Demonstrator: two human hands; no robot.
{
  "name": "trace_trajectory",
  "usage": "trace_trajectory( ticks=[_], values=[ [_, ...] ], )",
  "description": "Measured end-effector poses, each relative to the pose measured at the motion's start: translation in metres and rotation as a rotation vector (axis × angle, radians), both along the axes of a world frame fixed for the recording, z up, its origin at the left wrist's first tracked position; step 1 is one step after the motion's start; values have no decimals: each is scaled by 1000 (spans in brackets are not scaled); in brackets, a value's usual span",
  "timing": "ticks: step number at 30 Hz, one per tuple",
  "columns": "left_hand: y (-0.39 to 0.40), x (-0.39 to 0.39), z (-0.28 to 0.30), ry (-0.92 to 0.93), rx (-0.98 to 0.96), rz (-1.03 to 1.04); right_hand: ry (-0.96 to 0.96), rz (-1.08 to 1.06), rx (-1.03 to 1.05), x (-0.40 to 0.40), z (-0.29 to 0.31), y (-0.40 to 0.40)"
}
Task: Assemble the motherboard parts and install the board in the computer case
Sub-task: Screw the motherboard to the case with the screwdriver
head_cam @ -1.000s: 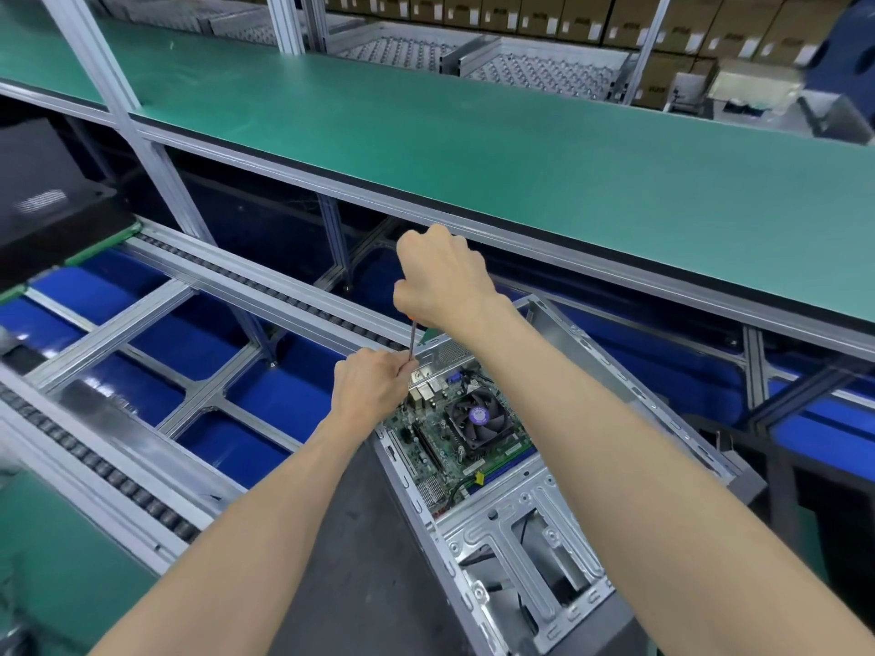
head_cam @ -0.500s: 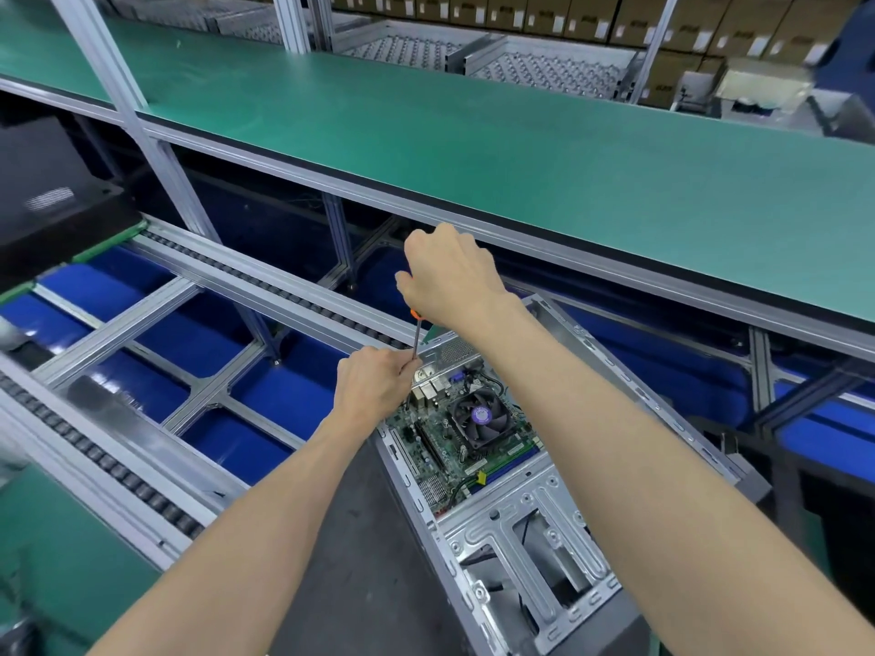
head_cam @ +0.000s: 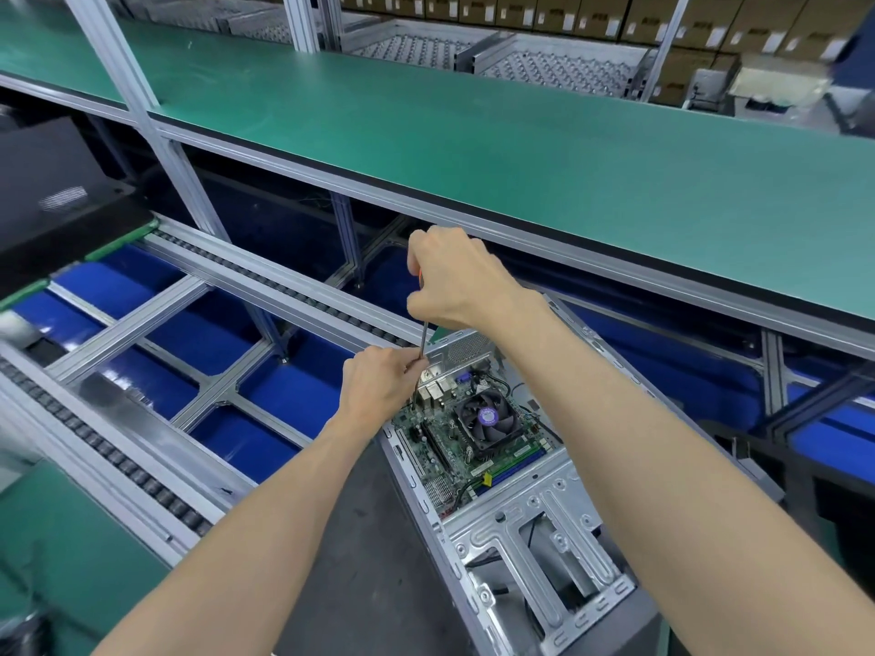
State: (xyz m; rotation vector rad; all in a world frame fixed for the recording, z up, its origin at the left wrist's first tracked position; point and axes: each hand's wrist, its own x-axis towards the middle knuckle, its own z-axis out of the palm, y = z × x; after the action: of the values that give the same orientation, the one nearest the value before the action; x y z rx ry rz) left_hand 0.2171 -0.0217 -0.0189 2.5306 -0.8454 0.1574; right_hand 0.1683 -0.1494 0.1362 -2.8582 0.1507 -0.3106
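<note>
No readable writing anywhere, the purple fan sticker was too blurry. Right hand was fisted around the screwdriver handle, shaft nearly upright, while the left hand pinched the shaft low down. Motherboard sat inside the open computer case, tip at its far-left corner.

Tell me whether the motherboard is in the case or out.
In. The motherboard lies flat inside the open case, metal walls around it.
</note>
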Motion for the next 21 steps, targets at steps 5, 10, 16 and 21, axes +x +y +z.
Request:
trace_trajectory(
  ticks=[5, 10, 16, 21],
  values=[
    [-2, 1, -2, 11, -17, -9, -59, -60, -40, 2, -4, 3],
    [-3, 3, -4, 8, -17, -1, 4, -23, -5, 4, 1, 3],
    [-4, 6, -7, -1, -32, -13, -67, -150, -63, 5, -5, 1],
    [-3, 9, -11, -58, -59, -41, 27, -52, 46, 1, -3, -11]
  ],
)
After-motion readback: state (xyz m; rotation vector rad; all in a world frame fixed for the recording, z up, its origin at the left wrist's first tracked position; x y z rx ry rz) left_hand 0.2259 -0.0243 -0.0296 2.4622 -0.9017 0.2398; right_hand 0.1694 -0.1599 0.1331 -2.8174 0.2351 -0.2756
